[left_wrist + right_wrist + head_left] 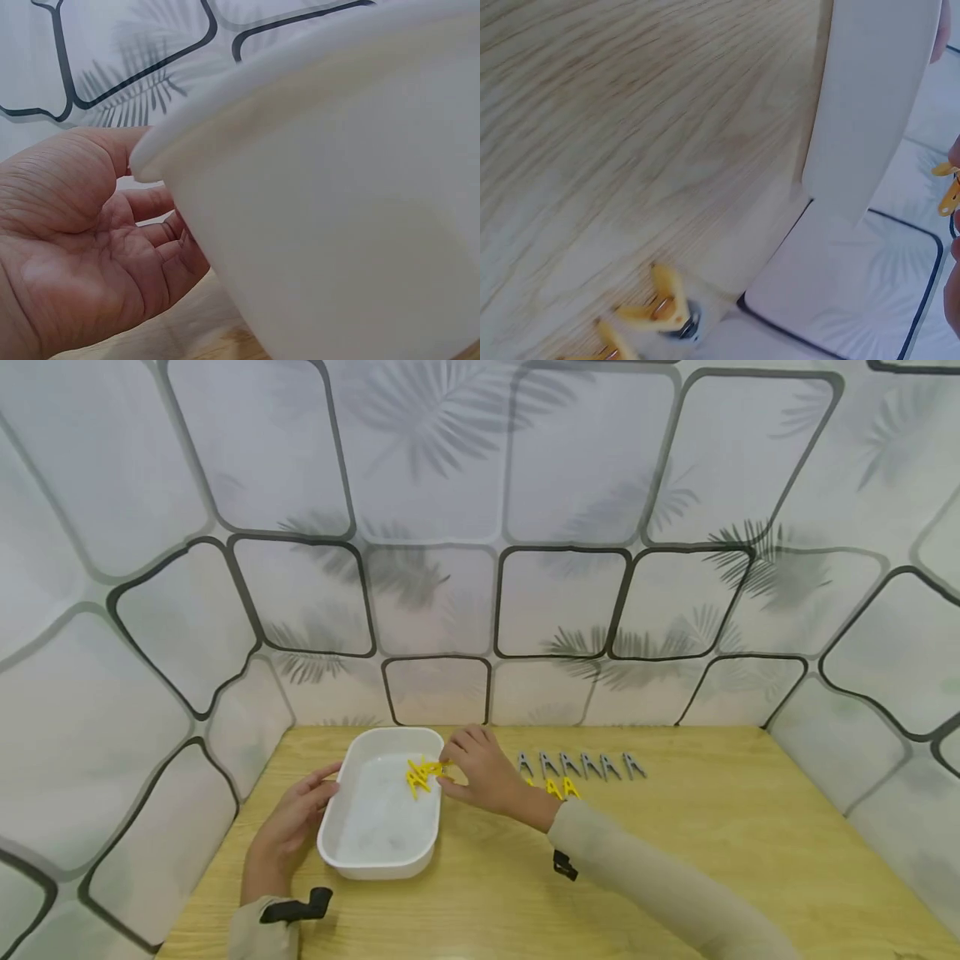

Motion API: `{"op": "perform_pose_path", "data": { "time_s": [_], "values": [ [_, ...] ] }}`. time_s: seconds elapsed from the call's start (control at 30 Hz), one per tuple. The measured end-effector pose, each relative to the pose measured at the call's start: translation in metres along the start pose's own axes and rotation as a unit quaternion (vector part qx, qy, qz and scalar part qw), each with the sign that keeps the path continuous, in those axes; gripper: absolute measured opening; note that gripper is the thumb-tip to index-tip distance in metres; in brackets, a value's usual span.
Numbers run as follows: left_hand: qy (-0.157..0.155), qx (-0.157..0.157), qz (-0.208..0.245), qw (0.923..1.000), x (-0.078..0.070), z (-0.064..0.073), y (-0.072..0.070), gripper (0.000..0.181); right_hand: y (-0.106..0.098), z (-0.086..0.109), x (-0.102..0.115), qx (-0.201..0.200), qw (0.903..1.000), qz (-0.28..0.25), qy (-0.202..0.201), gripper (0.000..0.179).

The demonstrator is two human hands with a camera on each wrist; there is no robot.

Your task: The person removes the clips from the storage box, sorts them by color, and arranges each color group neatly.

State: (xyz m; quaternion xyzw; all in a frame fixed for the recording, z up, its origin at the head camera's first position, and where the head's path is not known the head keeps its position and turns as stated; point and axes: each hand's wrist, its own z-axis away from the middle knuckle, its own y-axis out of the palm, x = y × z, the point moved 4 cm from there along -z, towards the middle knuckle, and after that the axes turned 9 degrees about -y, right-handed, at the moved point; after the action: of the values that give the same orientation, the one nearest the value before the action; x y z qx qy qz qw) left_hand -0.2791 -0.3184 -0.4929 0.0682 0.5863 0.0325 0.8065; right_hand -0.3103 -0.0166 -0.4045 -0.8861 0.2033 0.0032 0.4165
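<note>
A white plastic basin [378, 858] stands on the table, with several yellow clothespins [417, 779] in a small pile toward its right side. My left hand [294, 822] holds the basin's left side; in the left wrist view its fingers [154, 201] lie against the outer wall under the rim. Over the basin's right rim, my right hand [483, 774] pinches a yellow clothespin [949, 196] between thumb and fingers. At the right edge of the right wrist view, only parts of that hand's fingers show.
Right of the basin, several grey clothespins [568, 765] lie in a row along the table's back. Yellow clothespins [572, 788] sit in front of them, partly covered by my right wrist. A patterned cloth wall [442, 610] rises behind the wooden table [675, 860] and at its sides.
</note>
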Motion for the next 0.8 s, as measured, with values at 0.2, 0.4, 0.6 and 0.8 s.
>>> {"op": "perform_pose_path", "data": {
  "time_s": [0.2,0.4,0.6,0.8],
  "values": [
    [0.000,0.000,0.001,1.0000,-0.002,0.001,-0.001,0.028,-0.023,0.029,-0.023,-0.011,0.9991,0.002,0.042,0.027],
    [-0.002,0.001,-0.003,1.0000,-0.002,-0.001,-0.002,0.027,-0.048,0.073,-0.051,-0.024,0.9912,-0.004,0.130,0.025],
    [-0.005,0.010,0.000,0.9999,-0.002,-0.002,0.000,0.028,-0.071,0.115,-0.069,-0.032,0.9769,0.004,0.211,0.025],
    [0.004,0.001,-0.004,1.0000,-0.002,0.000,0.001,0.031,-0.084,0.140,-0.077,0.009,0.9578,0.005,0.287,0.023]
  ]
}}
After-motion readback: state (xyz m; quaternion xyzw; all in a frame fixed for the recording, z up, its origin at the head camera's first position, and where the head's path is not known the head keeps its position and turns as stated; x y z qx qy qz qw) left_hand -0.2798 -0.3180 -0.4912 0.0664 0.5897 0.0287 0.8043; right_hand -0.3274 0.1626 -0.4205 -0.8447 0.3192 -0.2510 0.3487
